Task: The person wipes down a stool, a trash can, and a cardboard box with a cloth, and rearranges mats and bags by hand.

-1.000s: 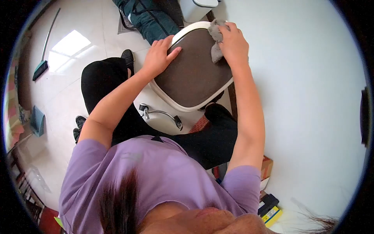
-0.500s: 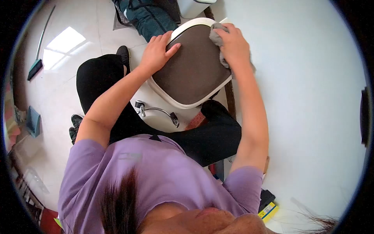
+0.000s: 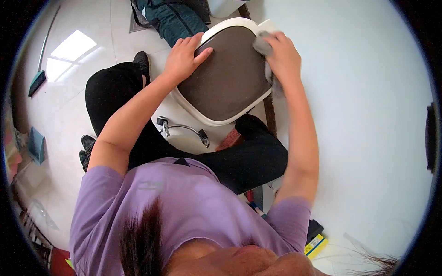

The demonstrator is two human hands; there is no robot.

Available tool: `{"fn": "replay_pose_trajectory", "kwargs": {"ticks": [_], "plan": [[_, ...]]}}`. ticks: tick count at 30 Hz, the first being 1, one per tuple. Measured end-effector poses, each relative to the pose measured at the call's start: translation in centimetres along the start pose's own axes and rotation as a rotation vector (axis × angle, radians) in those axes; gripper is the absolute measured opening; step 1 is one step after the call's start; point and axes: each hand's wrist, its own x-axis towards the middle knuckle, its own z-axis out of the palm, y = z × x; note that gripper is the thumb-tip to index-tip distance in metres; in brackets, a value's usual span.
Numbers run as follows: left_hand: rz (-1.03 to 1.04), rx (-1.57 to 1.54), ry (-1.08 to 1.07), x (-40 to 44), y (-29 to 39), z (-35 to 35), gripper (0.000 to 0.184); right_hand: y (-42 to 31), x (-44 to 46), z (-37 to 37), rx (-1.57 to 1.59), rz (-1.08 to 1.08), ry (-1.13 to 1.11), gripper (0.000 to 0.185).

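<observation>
A rounded white-framed panel [image 3: 225,73] with a dark brown face, perhaps a chair seat, is tilted up in front of me above my legs. My left hand [image 3: 186,57] is closed on its upper left rim, thumb lying on the brown face and fingers over the edge. In my right hand [image 3: 283,55] is a bunched grey cloth [image 3: 263,47], pressed against the upper right rim. Part of the cloth hangs below the hand along the panel's right edge. A pale tab sticks out at the top right corner, beside my fingers.
Below the panel are a curved chrome bar [image 3: 184,126] with black ends and a pale round part. A white surface [image 3: 359,115] fills the right side. On the tiled floor at left lie a broom [image 3: 37,83] and a dustpan [image 3: 36,146]. A dark green bag [image 3: 172,20] lies beyond the panel.
My right hand and the cloth have shifted slightly right and down along the rim, exposing more of the pale tab. The left hand keeps its hold; the view has shifted slightly.
</observation>
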Motion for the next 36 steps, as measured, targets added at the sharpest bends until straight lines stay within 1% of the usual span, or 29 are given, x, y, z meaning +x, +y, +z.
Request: {"fn": "replay_pose_trajectory", "kwargs": {"ticks": [1, 5, 7, 9, 10, 12, 13, 14, 16, 18, 20, 22, 23, 25, 27, 28, 29, 31, 33, 34, 36], "plan": [[0.004, 0.005, -0.003, 0.0, 0.1, 0.0, 0.053, -0.7, 0.9, 0.3, 0.015, -0.026, 0.061, 0.038], [0.002, 0.016, 0.005, 0.1, 0.0, 0.0, 0.052, -0.6, 1.2, 0.7, 0.000, -0.019, 0.105, 0.034], [-0.017, 0.004, 0.003, 0.0, 0.0, 0.1, 0.051, 1.3, -1.6, -0.9, -0.025, 0.051, -0.055, 0.036], [0.003, 0.006, 0.015, 0.1, 0.1, 0.1, 0.052, 3.3, -4.8, -1.3, -0.009, 0.114, -0.077, 0.038], [-0.002, -0.004, 0.017, 0.2, 0.1, 0.3, 0.052, 3.6, -5.5, -1.9, -0.017, 0.111, -0.084, 0.038], [0.012, 0.004, 0.015, 0.3, -0.2, 0.5, 0.052, 4.0, -6.3, -2.7, -0.016, 0.236, -0.229, 0.038], [0.010, 0.005, 0.016, 0.2, -0.2, 0.5, 0.052, 4.1, -6.0, -2.6, -0.024, 0.171, -0.188, 0.036], [0.018, 0.007, 0.009, 0.2, -0.1, 0.4, 0.052, 4.0, -5.5, -2.3, -0.019, 0.180, -0.185, 0.036], [0.006, 0.001, -0.003, 0.2, 0.0, 0.2, 0.052, 2.4, -3.2, -1.9, -0.066, 0.099, -0.120, 0.039], [0.012, 0.002, -0.010, 0.2, -0.1, 0.2, 0.052, 0.9, -0.1, 0.0, -0.027, -0.032, 0.038, 0.038], [0.022, 0.004, -0.019, 0.4, 0.0, 0.2, 0.052, -1.7, 3.5, 1.4, -0.045, -0.059, 0.102, 0.038], [0.018, 0.010, -0.024, 0.4, 0.2, 0.0, 0.051, -4.1, 6.1, 2.0, -0.016, -0.094, 0.100, 0.038], [0.030, 0.017, -0.031, 0.5, 0.3, 0.0, 0.051, -4.0, 5.8, 2.2, -0.011, -0.082, 0.108, 0.038], [0.014, 0.005, -0.011, 0.5, 0.4, 0.0, 0.051, -4.5, 5.3, 2.7, 0.091, -0.243, 0.137, 0.038], [0.010, -0.003, -0.016, 0.7, 0.4, 0.2, 0.051, -2.8, 2.3, 1.5, 0.194, -0.173, 0.110, 0.038], [0.012, -0.017, -0.023, 0.8, 0.4, 0.5, 0.051, -1.3, 0.3, 0.9, 0.153, -0.070, 0.044, 0.039], [0.021, -0.024, -0.004, 0.9, 0.3, 1.0, 0.056, 0.2, -1.7, 0.2, 0.107, 0.032, -0.024, 0.040], [-0.026, -0.034, 0.010, 0.9, 1.4, 1.6, 0.058, 3.3, -5.9, -1.2, 0.061, 0.297, -0.170, 0.043], [-0.053, -0.034, 0.031, 1.1, 1.8, 2.4, 0.064, 5.4, -9.6, -2.7, 0.198, 0.467, -0.196, 0.040], [-0.052, -0.044, 0.028, 1.4, 1.6, 2.8, 0.064, 5.9, -11.1, -2.8, 0.191, 0.472, -0.198, 0.040], [-0.039, 0.022, 0.080, 2.2, 1.7, 3.8, 0.064, 6.4, -13.5, -3.6, 0.909, 0.924, 0.122, 0.031]]}}
